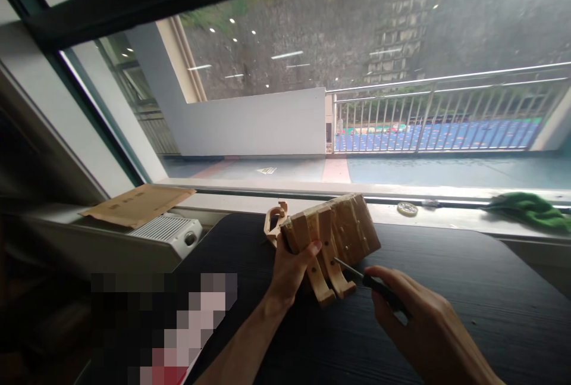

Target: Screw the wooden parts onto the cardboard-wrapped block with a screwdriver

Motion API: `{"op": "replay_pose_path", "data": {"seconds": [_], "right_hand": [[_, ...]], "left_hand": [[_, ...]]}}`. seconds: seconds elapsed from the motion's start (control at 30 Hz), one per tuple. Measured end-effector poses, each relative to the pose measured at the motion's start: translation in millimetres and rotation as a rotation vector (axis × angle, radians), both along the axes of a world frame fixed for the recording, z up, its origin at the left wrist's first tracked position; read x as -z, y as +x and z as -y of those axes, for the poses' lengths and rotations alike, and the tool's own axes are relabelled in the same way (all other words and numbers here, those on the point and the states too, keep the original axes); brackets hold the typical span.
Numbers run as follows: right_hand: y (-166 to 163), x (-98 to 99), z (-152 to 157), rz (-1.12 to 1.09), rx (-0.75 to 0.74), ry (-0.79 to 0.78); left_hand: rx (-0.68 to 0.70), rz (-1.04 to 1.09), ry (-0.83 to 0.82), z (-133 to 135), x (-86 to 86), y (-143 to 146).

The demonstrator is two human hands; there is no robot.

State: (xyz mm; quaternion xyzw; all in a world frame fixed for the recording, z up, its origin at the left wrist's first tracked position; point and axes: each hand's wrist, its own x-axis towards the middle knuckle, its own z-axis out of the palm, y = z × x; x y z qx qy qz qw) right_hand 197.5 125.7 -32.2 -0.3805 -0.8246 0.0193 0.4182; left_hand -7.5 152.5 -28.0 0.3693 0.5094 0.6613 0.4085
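My left hand is closed around a light wooden piece with two curved legs, its thumb lying across the front. Dark round spots, perhaps screws or holes, show on the legs. Behind the piece, a block-shaped brown package with a shiny, tape-like surface leans tilted on the table. In my closed right hand is a screwdriver with a dark handle. Its thin metal shaft reaches to the right leg, near a dark spot; exact contact cannot be made out. Beyond my left hand stands another curved wooden part.
Everything rests on a dark table beside a window sill. A brown envelope lies over a white ribbed appliance at left. On the sill are a yellowish tape roll and a green cloth.
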Motion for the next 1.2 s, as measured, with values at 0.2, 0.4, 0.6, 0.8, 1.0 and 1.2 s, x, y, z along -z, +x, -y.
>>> {"op": "replay_pose_path", "data": {"seconds": [0.2,0.4,0.6,0.8,1.0,1.2], "right_hand": [[-1.1,7.4,-1.8,-0.036,-0.081,0.009],[-6.0,4.5,0.7,-0.022,-0.154,0.006],[-7.6,10.0,-1.1,-0.010,-0.170,-0.014],[-6.9,8.5,-1.9,-0.004,-0.172,0.005],[-9.1,8.9,-1.2,0.030,-0.168,0.104],[-14.5,12.6,-3.9,-0.346,0.059,-0.268]], "left_hand": [[0.011,-0.013,-0.006,0.1,-2.0,-0.9],[0.007,-0.027,-0.017,0.6,-1.3,-0.7],[0.015,-0.029,-0.007,0.7,-1.7,1.3],[0.024,-0.038,0.003,1.4,-2.8,1.7],[0.045,-0.078,0.022,-0.1,-0.7,-0.4],[0.046,-0.115,0.039,0.9,1.2,1.3]]}}
